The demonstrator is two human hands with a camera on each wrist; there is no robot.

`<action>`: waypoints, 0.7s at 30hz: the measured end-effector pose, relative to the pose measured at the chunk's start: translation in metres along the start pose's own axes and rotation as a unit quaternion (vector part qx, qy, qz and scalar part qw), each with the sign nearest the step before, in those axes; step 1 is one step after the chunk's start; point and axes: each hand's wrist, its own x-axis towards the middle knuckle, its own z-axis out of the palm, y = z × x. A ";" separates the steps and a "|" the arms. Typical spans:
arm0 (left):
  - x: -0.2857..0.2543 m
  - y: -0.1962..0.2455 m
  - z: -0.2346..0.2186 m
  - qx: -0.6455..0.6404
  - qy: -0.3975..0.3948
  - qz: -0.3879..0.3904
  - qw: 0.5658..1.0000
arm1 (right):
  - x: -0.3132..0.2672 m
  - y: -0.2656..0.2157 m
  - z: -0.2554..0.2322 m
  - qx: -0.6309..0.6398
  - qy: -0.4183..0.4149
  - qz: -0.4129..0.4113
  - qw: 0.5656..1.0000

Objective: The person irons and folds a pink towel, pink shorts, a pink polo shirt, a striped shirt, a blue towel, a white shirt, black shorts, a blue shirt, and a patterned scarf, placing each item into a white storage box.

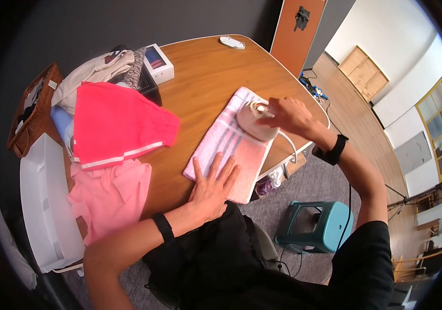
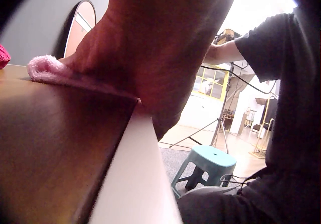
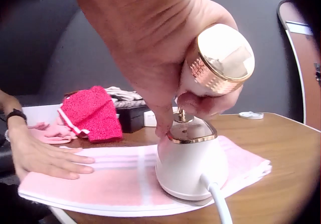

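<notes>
A folded pink towel [image 1: 208, 155] with grey stripes and a white band lies across the table's near right part. My left hand [image 1: 211, 192] rests flat on its near end, fingers spread. On the far part of the towel stands a white handheld steam iron [image 3: 188, 169] with gold trim and a white cord. My right hand [image 1: 292, 118] grips its handle from above, with the fingers curled round it in the right wrist view. The iron's base is down on the cloth. In the left wrist view, my left hand [image 2: 145, 48] hides most of the towel.
Left on the wooden table [image 1: 208, 67] lie red shorts [image 1: 120, 124], pink cloth [image 1: 112, 194], a wicker basket [image 1: 34, 111] and a white box [image 1: 160, 66]. A white flat object [image 1: 232, 42] sits at the far edge. A teal stool [image 1: 329, 225] stands on the floor to the right.
</notes>
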 end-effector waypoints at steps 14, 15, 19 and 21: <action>0.001 0.001 -0.001 -0.007 -0.005 -0.002 1.000 | 0.008 0.061 -0.021 -0.036 0.098 0.067 0.992; 0.000 0.001 -0.001 -0.008 -0.003 -0.002 1.000 | 0.000 0.051 -0.020 -0.034 0.098 0.035 0.994; 0.001 0.001 0.000 -0.004 0.002 0.000 1.000 | -0.037 0.005 -0.014 0.014 0.026 -0.001 1.000; 0.001 0.001 0.000 0.001 0.002 0.000 1.000 | -0.040 0.002 -0.008 0.015 -0.008 -0.003 1.000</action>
